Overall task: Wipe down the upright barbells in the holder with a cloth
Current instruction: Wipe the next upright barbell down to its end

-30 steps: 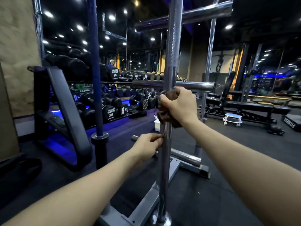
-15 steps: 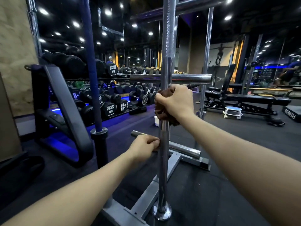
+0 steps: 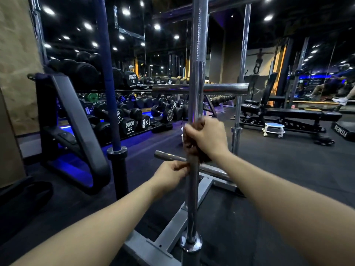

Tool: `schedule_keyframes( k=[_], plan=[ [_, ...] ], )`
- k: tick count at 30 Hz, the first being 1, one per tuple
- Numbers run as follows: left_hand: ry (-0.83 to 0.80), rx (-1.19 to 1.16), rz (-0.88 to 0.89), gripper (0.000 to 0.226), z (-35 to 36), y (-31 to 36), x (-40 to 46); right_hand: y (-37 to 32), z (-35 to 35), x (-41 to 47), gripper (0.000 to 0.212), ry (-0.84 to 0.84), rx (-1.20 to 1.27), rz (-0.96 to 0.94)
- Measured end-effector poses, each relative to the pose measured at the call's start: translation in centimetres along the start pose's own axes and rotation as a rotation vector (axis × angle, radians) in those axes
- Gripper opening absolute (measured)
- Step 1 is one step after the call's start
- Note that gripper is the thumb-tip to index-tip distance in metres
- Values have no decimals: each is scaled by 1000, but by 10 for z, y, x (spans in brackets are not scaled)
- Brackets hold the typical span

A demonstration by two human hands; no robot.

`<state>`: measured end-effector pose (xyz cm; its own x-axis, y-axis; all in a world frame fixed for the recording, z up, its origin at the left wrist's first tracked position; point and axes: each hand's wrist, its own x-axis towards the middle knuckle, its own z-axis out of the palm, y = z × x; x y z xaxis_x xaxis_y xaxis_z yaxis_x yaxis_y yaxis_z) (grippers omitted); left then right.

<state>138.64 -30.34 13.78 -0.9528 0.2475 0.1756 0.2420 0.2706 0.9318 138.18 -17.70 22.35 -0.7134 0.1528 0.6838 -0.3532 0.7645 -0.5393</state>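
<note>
The right hand [image 3: 207, 137] has slid its dark brown cloth [image 3: 192, 148] lower down the upright chrome barbell [image 3: 197, 73]. Its fingers grip cloth around the vertical shaft. The left hand [image 3: 169, 173] pinches the bar just below.

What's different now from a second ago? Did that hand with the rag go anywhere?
The right hand, gripping the brown cloth around the upright chrome barbell, slid a little way down the shaft, closing on the left hand. The left hand kept holding the bar just below. The barbell stayed standing in its holder; the blue barbell beside it did not move.
</note>
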Motion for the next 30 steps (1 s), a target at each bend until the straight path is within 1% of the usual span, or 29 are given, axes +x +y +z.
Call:
schedule_keyframes(
  k=[2, 5, 8, 9, 12, 15, 18, 20, 22, 24, 26, 28, 30],
  plan=[
    [9, -5, -16, 25, -1, -6, 3, -14, -11, 14, 24, 55, 55, -28],
    [26, -15, -4, 25, 0, -9, 5, -9, -3, 8, 25, 54, 86, -13],
    [14, 12, 18, 15, -2, -11, 6, 20, 24, -25, 30, -43, 91, 72],
    [9, 32, 18, 12, -2, -11, 5, 27, 29, -31, 29, -81, 84, 95],
    [22, 49, -9, 12, 0, -10, 5, 31, 26, -32, 24, -126, 28, 98],
    [15, 15, 4, 14, 2, -2, 3, 19, 14, -20, 25, -74, -9, 55],
    [23, -18, -24, 17, 3, -3, 4, -4, -3, 3, 32, 29, 45, 31],
    [44, -1, -32, 17, 3, -5, 5, -10, -6, 11, 28, 57, 71, 8],
    [52, -17, -25, 13, 2, -8, 8, -2, 2, 7, 25, 74, 98, -3],
    [37, -16, -27, 17, 0, -11, 9, 15, 20, -15, 23, 54, 130, 30],
    [18, 9, -21, 19, -1, -14, 9, 28, 32, -36, 25, -6, 132, 80],
    [10, 16, -20, 23, 0, -13, 5, 35, 34, -41, 25, -42, 103, 110],
    [13, -1, -9, 24, 2, -9, 1, 34, 30, -39, 28, -75, 51, 100]
  ],
)
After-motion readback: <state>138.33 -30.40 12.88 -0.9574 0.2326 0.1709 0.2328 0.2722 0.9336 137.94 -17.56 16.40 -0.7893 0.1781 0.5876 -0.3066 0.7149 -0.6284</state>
